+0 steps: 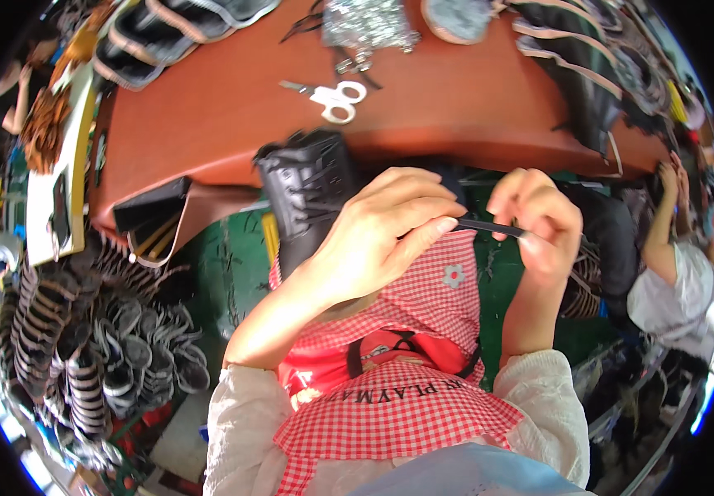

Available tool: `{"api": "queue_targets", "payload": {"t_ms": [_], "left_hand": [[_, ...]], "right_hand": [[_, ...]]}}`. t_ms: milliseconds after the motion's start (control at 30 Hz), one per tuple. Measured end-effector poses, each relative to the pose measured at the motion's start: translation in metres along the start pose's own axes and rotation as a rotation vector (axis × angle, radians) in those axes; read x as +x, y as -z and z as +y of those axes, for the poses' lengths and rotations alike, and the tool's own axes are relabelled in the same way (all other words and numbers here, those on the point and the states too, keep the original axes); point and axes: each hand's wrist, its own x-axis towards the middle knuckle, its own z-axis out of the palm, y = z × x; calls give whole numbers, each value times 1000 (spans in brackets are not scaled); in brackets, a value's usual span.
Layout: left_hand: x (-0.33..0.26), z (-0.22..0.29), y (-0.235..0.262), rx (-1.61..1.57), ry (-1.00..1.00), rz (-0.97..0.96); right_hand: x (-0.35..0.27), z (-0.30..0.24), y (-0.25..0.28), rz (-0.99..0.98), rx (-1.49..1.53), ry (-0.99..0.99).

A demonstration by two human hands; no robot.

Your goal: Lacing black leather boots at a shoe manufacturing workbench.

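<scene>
A narrow black strip (489, 226) stretches between my two hands, above my lap. My left hand (398, 223) is closed, with thumb and fingers pressed together at the strip's left end. At the other end, the curled fingers of my right hand (543, 219) pinch the strip; motion blurs them a little. A black lace-up boot (307, 186) leans upright against the table edge, just left of my left hand, its lower part hidden behind my wrist. White-handled scissors (336, 101) lie on the table beyond the boot.
A brown-covered table (208, 107) curves ahead of me. On it are a clear bag of small metal pieces (367, 29) and stacked shoe uppers (576, 50). More shoe parts (138, 355) pile up at lower left. Another person in a white top (675, 289) sits at right.
</scene>
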Motion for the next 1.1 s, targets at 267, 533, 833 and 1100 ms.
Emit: {"api": "queue_targets", "payload": {"t_ms": [267,533,833,1100], "left_hand": [[15,2,-3,-27,157,73],[13,13,25,222,29,72],[-51,-34,56,826,296,148],[-63,-60,47,725,338,197]], "right_hand": [[4,-14,9,213,-763,185],[10,29,-45,111,-751,355],[0,116,-85,106,-97,-161],[1,125,-93,117,-338,26]]}}
